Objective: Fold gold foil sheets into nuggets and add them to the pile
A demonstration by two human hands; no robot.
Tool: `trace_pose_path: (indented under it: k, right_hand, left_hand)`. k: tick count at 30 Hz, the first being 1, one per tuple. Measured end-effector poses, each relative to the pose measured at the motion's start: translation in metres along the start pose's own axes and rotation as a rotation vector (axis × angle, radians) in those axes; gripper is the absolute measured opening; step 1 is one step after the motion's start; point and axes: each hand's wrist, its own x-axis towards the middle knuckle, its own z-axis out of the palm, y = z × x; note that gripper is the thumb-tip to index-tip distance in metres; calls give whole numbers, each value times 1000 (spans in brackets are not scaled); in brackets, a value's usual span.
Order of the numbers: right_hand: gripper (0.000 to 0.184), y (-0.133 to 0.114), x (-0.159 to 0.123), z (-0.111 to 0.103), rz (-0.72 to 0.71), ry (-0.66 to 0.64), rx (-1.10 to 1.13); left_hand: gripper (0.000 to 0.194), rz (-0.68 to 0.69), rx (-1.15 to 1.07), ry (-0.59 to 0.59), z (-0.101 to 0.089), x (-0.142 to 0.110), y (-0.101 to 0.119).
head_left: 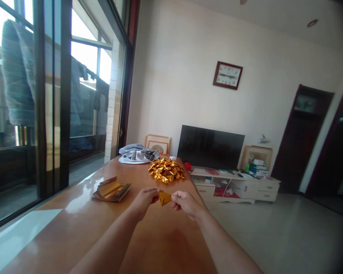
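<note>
Gold folded piece [165, 198], pinched b/w L hand [145, 201] & R hand [186, 202] on near side of pile [166, 170], might tear if pulled unevenly.

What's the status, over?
Left hand, right hand: pinching folded gold paper between them. Foil pile just beyond, paper stack off left; neither blocks them.

Daylight from the left window [65, 91] glares off the glossy tabletop [165, 236], while the right corners look dark and soft.
</note>
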Motion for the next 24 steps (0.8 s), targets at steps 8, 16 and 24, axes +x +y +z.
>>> trace_pose_path:
  k: [8,16,24]
  right_hand:
    - [42,2,2,12,17,96,-7]
    - [29,-7,18,4,-39,404,-108]
    - [31,-25,13,52,-398,358,-615]
  left_hand:
    - [31,-26,-29,-56,-14,6,-13]
    - [36,38,13,88,-12,7,-27]
    - [32,156,185,1,-12,-2,-18]
